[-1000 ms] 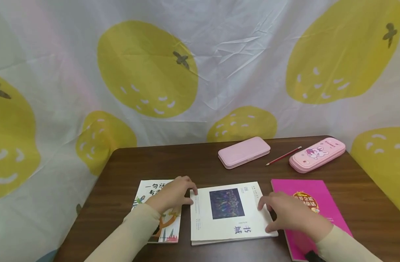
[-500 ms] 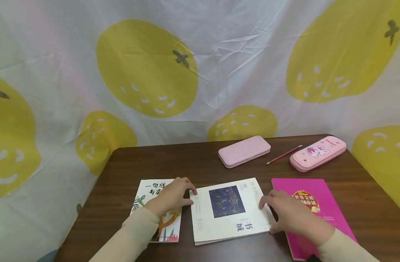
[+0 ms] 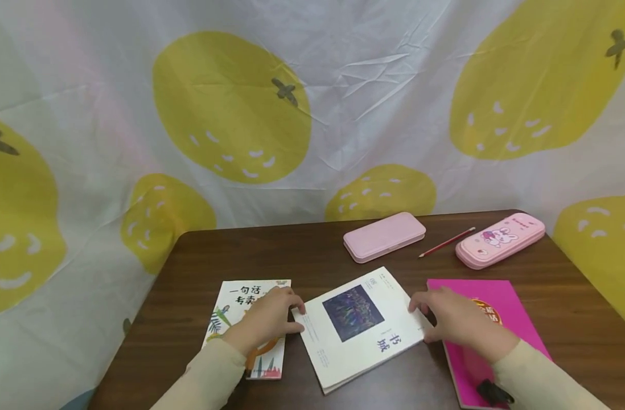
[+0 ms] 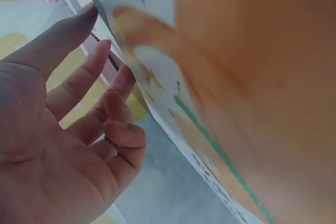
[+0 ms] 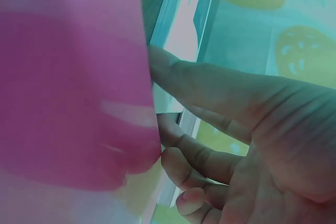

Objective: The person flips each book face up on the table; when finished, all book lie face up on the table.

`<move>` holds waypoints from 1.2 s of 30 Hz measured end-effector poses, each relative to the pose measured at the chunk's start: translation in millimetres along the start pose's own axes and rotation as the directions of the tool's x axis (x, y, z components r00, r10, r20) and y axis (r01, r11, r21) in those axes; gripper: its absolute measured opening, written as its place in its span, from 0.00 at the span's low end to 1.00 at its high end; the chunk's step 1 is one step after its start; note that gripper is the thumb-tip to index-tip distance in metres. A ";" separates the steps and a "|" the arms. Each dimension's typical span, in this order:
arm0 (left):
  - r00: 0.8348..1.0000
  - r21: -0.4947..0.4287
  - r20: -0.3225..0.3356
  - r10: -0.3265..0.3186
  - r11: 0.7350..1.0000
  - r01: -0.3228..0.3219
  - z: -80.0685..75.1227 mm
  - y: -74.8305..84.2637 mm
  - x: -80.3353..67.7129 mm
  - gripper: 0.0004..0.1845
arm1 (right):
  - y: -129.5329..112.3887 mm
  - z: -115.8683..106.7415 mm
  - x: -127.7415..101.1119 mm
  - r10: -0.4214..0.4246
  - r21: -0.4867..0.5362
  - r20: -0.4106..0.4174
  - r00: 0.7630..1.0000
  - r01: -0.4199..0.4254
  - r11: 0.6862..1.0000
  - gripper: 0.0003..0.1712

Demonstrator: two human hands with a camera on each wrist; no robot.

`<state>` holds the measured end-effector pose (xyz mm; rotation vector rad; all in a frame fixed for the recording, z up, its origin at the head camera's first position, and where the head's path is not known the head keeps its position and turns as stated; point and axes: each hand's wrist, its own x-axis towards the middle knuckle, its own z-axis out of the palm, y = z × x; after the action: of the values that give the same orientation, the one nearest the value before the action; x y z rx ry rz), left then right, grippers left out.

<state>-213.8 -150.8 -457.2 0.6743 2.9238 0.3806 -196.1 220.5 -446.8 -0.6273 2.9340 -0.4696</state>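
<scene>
- White book (image 3: 361, 327) flat on brown table (image 3: 312, 250), between illustrated book (image 3: 241, 319) on the left and pink book (image 3: 489, 336) on the right; lying skewed, near corner swung toward the table's front edge.
- Left hand (image 3: 266, 322) at the white book's left edge, heel resting over the illustrated book; fingers (image 4: 100, 77) fairly straight and spread, tips against the page edges in the left wrist view. Nothing clasped.
- Right hand (image 3: 458, 327) at the right edge, partly over the pink book; fingers (image 5: 199, 85) extended against the edge in the right wrist view, lower ones curled loosely. Pressing, not pinching, as far as visible.
- Two pink pencil cases (image 3: 384, 236) (image 3: 499, 239) and a red pencil (image 3: 445, 243) well apart at the back.
- Risk: grip by edge pressure only, so uneven push could spin the book further or let the cover slip out.
- Risk: heels on the neighbours, so dragging either hand would likely shift the illustrated or pink book.
- Risk: near corner close to the front edge; a further pull could tip it off.
</scene>
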 end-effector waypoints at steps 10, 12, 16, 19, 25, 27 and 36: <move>1.000 0.069 0.007 0.005 0.998 -0.006 0.4 11.7 -19.3 0.12 | 11.5 -3.6 20.5 -0.030 0.019 -0.031 0.999 0.031 0.999 0.20; 1.000 0.082 0.007 0.011 0.997 -0.011 -0.6 14.8 -23.2 0.10 | 13.3 -3.8 24.0 -0.040 0.030 -0.034 0.999 0.041 0.999 0.19; 1.000 0.099 -0.001 0.030 0.995 -0.030 -1.5 21.9 -30.6 0.07 | 15.7 -5.0 30.0 -0.065 0.039 -0.060 0.996 0.068 0.997 0.17; 0.999 0.082 0.013 0.032 0.996 -0.033 -2.1 27.0 -34.9 0.06 | 17.3 -6.2 34.8 -0.068 0.037 -0.070 0.995 0.071 0.997 0.16; 0.999 0.063 0.017 0.048 0.997 -0.049 -2.3 33.5 -42.0 0.09 | 18.3 -8.8 44.4 -0.028 0.037 -0.038 0.999 0.030 0.999 0.14; 0.999 0.060 0.011 0.052 0.997 -0.052 -1.8 34.3 -44.1 0.10 | 17.9 -9.6 47.9 -0.030 0.037 -0.035 0.999 0.031 0.999 0.14; 0.997 -0.008 0.034 0.066 0.998 -0.066 -1.6 39.5 -51.7 0.12 | 19.3 -7.5 65.4 -0.065 0.008 -0.068 0.996 0.066 0.998 0.14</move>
<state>-151.4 -139.7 -442.2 0.7707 2.8718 0.3820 -264.2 212.3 -448.4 -0.7222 2.9797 -0.5217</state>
